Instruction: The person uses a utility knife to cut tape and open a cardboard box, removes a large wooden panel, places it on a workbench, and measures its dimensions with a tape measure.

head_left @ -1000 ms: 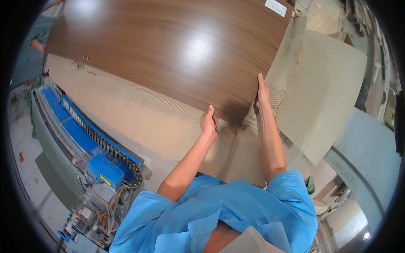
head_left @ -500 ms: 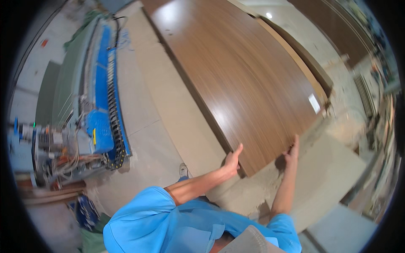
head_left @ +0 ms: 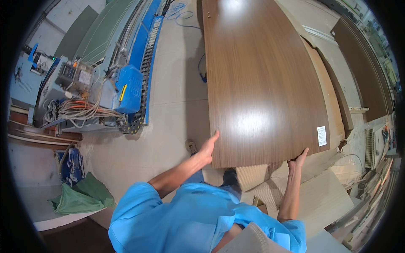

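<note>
A large brown wood-grain panel [head_left: 261,84] stretches away from me, with a small white label [head_left: 322,136] at its near right corner. My left hand [head_left: 207,150] grips its left edge close to the near corner, thumb along the top face and fingers hidden beneath. On the near edge, toward the right, my right hand [head_left: 298,158] holds the panel, thumb up top and the other fingers underneath. The panel's far end runs out of the picture at the top.
A blue machine [head_left: 130,86] with a black cable chain and bundled wires stands at the left. Green cloth [head_left: 82,196] lies at lower left. Cardboard sheets [head_left: 325,202] are on the floor at right, beside stacked strips. Another dark brown panel [head_left: 358,63] lies at far right.
The panel has swung left relative to the stack beside it, baring more of the board there. Both hands keep hold of it, and my view has turned.
</note>
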Demonstrator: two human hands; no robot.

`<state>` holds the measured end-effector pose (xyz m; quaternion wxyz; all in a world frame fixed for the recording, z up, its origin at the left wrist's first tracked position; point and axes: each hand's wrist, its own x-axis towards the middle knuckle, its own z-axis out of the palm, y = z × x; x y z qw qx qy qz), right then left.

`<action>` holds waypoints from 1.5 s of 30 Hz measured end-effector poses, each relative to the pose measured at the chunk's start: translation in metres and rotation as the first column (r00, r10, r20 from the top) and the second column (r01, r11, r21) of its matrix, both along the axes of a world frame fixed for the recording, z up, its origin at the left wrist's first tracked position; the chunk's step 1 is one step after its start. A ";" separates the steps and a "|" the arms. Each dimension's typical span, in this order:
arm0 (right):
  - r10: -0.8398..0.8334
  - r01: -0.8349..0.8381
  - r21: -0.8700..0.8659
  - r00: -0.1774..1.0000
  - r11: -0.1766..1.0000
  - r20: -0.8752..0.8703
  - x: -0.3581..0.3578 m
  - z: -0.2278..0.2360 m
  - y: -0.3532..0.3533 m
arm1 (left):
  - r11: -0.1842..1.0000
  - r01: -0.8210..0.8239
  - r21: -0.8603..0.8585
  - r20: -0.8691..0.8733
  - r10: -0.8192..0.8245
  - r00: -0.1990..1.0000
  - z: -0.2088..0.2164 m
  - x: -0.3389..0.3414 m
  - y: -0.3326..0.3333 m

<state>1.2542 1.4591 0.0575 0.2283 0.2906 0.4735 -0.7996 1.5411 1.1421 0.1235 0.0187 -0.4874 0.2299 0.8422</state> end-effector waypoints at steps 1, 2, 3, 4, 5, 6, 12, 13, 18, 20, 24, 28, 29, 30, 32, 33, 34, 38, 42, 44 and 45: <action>0.027 -0.027 0.023 1.000 0.999 0.011 0.017 0.009 -0.025 | 1.000 0.006 -0.010 -0.031 -0.006 0.999 0.002 0.013 -0.027; 0.052 -0.053 0.099 0.998 0.994 0.019 0.025 0.017 -0.050 | 1.000 0.011 -0.025 -0.053 -0.012 0.999 0.002 0.023 -0.053; 0.051 -0.051 0.016 0.999 0.999 -0.017 0.036 0.023 -0.074 | 0.996 0.007 -0.086 -0.049 -0.011 0.999 0.000 0.036 -0.075; 0.057 -0.057 -0.015 0.997 0.998 -0.045 0.052 0.025 -0.098 | 0.994 -0.005 -0.109 -0.040 0.001 0.999 -0.003 0.046 -0.100; 0.065 -0.067 -0.030 0.996 0.997 -0.054 0.067 0.026 -0.119 | 0.991 -0.013 -0.130 -0.009 0.012 1.000 -0.006 0.058 -0.123; 0.053 -0.057 -0.049 0.996 0.997 -0.075 0.079 0.027 -0.137 | 0.987 0.001 -0.163 0.066 0.009 0.998 -0.008 0.071 -0.143; 0.210 -0.505 -0.519 0.825 0.689 -0.525 0.108 0.070 -0.229 | 0.989 -0.051 -0.138 -0.041 0.046 0.998 0.014 0.121 -0.261; 0.087 -0.276 -0.335 0.871 0.901 -0.484 0.102 0.082 -0.247 | 0.983 -0.046 -0.180 -0.013 0.044 0.999 0.019 0.124 -0.279; -0.185 0.080 -0.326 0.934 0.942 -0.307 0.052 0.133 -0.320 | 0.950 -0.082 -0.300 -0.035 0.075 0.997 0.018 0.115 -0.357; -0.202 0.124 -0.248 0.926 0.961 -0.318 0.040 0.123 -0.353 | 0.952 -0.101 -0.288 -0.055 0.089 0.994 0.010 0.111 -0.384; -0.180 0.120 -0.220 0.944 0.968 -0.276 0.004 0.098 -0.433 | 0.966 -0.150 -0.212 -0.054 0.141 0.988 0.005 0.084 -0.459; -0.148 0.096 -0.236 0.967 0.967 -0.209 -0.020 0.087 -0.504 | 0.911 -0.078 -0.404 0.135 0.144 0.980 0.013 0.059 -0.522; -0.142 0.088 -0.234 0.964 0.968 -0.224 -0.025 0.087 -0.520 | 0.935 -0.114 -0.336 0.071 0.145 0.987 0.013 0.053 -0.537; -0.153 0.098 -0.231 0.960 0.968 -0.235 -0.035 0.088 -0.537 | 0.951 -0.144 -0.273 -0.002 0.149 0.989 0.013 0.046 -0.556; -0.148 0.082 -0.269 0.961 0.960 -0.235 -0.051 0.092 -0.565 | 0.958 -0.166 -0.235 -0.053 0.158 0.986 0.008 0.035 -0.584; -0.152 0.082 -0.291 0.962 0.953 -0.227 -0.060 0.093 -0.585 | 0.948 -0.163 -0.272 -0.039 0.159 0.987 0.005 0.029 -0.601; -0.148 0.079 -0.270 0.959 0.960 -0.242 -0.071 0.095 -0.604 | 0.940 -0.150 -0.308 -0.007 0.156 0.988 0.002 0.023 -0.619; -0.147 0.107 -0.167 0.956 0.980 -0.252 -0.095 0.108 -0.662 | 0.960 -0.213 -0.183 -0.049 0.207 0.977 -0.018 0.004 -0.672; -0.117 0.027 -0.254 0.932 0.967 -0.343 -0.126 0.123 -0.751 | 0.907 -0.259 -0.331 -0.113 0.234 0.966 -0.044 -0.030 -0.746; -0.124 0.044 -0.223 0.925 0.974 -0.359 -0.137 0.126 -0.787 | 0.939 -0.266 -0.217 -0.112 0.246 0.963 -0.055 -0.035 -0.776; -0.150 0.099 -0.164 0.930 0.981 -0.334 -0.145 0.126 -0.809 | 0.946 -0.265 -0.187 -0.117 0.247 0.962 -0.058 -0.038 -0.794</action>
